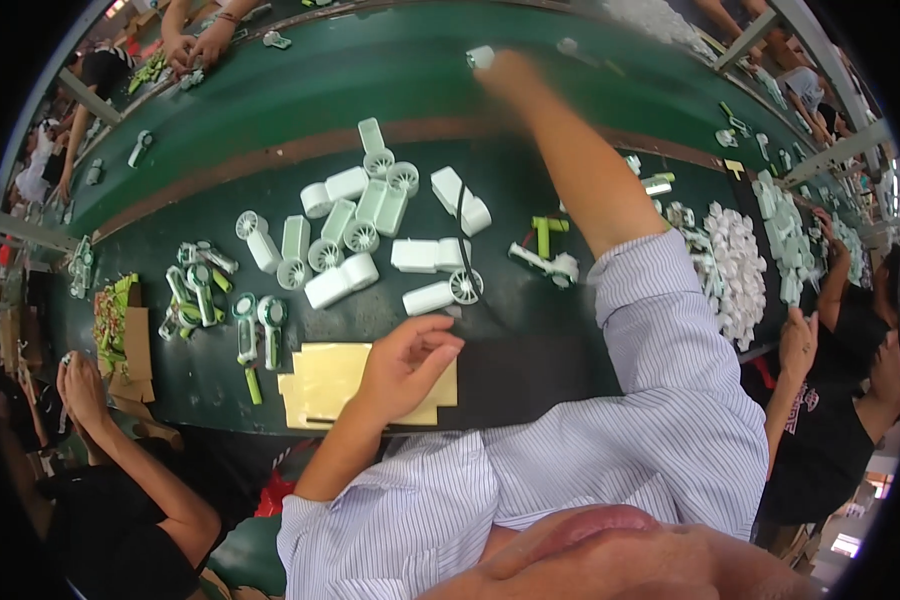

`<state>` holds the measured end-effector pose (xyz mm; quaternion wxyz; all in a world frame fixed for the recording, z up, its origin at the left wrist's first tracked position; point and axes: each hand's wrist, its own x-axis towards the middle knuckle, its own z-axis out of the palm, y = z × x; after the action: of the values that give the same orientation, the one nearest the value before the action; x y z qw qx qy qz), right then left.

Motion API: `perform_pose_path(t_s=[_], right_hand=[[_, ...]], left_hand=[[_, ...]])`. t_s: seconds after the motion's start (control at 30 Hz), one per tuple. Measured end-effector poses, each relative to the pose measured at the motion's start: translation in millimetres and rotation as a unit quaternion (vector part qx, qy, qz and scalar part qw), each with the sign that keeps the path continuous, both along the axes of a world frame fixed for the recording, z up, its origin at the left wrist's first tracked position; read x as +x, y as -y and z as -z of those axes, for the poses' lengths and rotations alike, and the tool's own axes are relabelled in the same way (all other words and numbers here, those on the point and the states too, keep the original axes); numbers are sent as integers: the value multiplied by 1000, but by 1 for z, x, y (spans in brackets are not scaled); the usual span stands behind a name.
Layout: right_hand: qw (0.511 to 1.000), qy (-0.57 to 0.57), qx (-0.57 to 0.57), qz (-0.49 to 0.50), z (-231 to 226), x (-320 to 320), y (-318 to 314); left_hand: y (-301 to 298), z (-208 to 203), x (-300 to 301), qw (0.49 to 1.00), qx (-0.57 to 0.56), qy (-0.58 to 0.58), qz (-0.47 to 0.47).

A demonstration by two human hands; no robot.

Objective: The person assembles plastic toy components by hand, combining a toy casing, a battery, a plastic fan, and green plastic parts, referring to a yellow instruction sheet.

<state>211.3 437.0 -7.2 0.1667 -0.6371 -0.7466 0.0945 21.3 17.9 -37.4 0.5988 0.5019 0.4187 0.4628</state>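
Note:
My left hand (410,365) hovers over a stack of yellow sheets (320,380) at the table's near edge. Its fingers are loosely curled, the thumb is apart, and nothing is in it. Far out over the green belt (370,70) reaches my right hand (510,78), smeared by motion. A small pale part (480,57) is right at its fingertips; whether they grip it is unclear. Between my hands and the belt lie several pale-green plastic housings (340,280) with spoked round ends. Right of them is a partly assembled handheld device (545,262) with a lime-green piece.
Assembled units (198,290) lie on the left, beside a carton of lime-green parts (118,320). A heap of white parts (735,270) covers the right, with pale-green pieces (785,235) beyond. A dark cable (463,230) crosses the housings. Co-workers' hands (198,48) work across the belt and on both sides.

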Motion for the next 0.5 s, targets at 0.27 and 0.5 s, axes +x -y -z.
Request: perform_pose_path(t_s=[0.27, 0.5], right_hand=[[980, 197, -11, 31, 22, 155, -170], [957, 251, -141, -21, -6, 207, -130]], left_hand=[[-13, -14, -10, 998, -29, 12, 51], [-13, -29, -18, 991, -54, 119, 12]])
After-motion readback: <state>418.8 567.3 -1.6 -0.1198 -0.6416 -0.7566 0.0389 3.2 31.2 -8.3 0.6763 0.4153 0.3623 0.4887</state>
